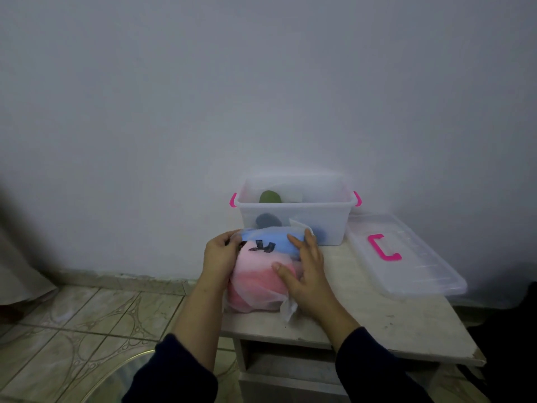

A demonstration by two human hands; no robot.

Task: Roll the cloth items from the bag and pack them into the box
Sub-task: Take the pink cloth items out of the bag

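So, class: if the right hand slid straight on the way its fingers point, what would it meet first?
Probably the clear box: the right hand lies on the bag, fingers aimed up-left toward the box's front wall, though depth is unclear.

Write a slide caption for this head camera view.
Both hands press a translucent bag of cloths before an open plastic box.
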